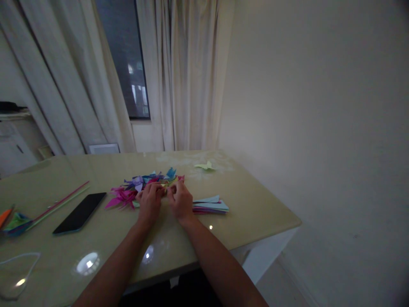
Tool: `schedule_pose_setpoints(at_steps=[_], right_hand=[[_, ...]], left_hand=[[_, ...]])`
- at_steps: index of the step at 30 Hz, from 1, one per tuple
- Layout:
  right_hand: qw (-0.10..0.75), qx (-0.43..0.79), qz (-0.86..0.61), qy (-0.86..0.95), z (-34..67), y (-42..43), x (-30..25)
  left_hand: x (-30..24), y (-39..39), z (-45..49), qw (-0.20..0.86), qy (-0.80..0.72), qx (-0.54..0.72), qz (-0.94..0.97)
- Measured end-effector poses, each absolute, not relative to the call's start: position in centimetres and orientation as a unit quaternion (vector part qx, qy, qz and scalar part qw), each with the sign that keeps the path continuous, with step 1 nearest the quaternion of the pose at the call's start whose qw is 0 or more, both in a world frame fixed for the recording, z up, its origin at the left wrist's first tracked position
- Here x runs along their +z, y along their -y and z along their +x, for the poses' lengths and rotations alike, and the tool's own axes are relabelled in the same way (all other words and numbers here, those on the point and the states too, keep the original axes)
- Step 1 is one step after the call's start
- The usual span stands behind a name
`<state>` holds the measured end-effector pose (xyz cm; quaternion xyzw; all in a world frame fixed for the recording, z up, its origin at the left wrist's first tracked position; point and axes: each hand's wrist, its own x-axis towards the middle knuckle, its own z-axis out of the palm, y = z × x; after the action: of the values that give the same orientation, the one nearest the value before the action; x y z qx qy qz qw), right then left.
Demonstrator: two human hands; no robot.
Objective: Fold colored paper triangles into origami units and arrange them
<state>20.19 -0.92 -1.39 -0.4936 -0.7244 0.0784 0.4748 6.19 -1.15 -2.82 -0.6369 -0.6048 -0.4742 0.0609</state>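
Note:
My left hand (149, 201) and my right hand (180, 200) rest side by side on the glossy beige table (255, 204). Both have their fingers curled together over a small piece of folded paper (164, 190) between them, which is mostly hidden. Just beyond the hands lies a heap of folded origami figures (142, 184) in pink, purple, blue and magenta. To the right of my right hand sits a flat stack of coloured paper sheets (211, 205).
A black phone (79, 212) lies at the left, with thin pink and green straws (60, 202) beside it. A pale green folded figure (205, 166) sits farther back. Curtains and a dark window stand behind; the table's right edge drops near a wall.

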Motion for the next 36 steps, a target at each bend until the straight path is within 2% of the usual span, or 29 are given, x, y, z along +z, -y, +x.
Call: schedule_pose_setpoints(at_steps=[2,8,12,17,21,24,29,36], right_hand=[[0.518,0.125,-0.466,0.706,20.3,0.7,-1.4],[0.568,0.244,-0.364,0.697,20.3,-0.3,-1.8],[0.597,0.249,-0.357,0.674,20.5,-0.6,-1.9],[0.617,0.240,-0.372,0.651,20.6,-1.0,-2.0],[0.629,0.249,-0.378,0.632,20.6,-1.1,-2.0],[0.612,0.247,-0.375,0.651,20.7,-0.9,-1.7],[0.579,0.224,-0.359,0.697,21.0,-0.4,-1.3],[0.533,0.199,-0.367,0.736,21.4,-1.1,-2.2]], left_hand=[[-3.0,0.9,6.3,0.043,0.550,-0.515,-0.656],[-3.2,0.6,6.3,-0.010,0.449,-0.578,-0.681],[-3.1,0.6,6.5,-0.058,0.434,-0.602,-0.668],[-2.5,0.9,6.7,-0.207,0.432,-0.638,-0.603],[-1.7,1.4,6.3,-0.271,0.482,-0.626,-0.550],[-1.7,1.2,5.7,-0.260,0.484,-0.635,-0.543],[-2.3,0.5,5.0,-0.177,0.441,-0.642,-0.601],[-2.9,0.7,4.3,-0.085,0.457,-0.590,-0.660]])
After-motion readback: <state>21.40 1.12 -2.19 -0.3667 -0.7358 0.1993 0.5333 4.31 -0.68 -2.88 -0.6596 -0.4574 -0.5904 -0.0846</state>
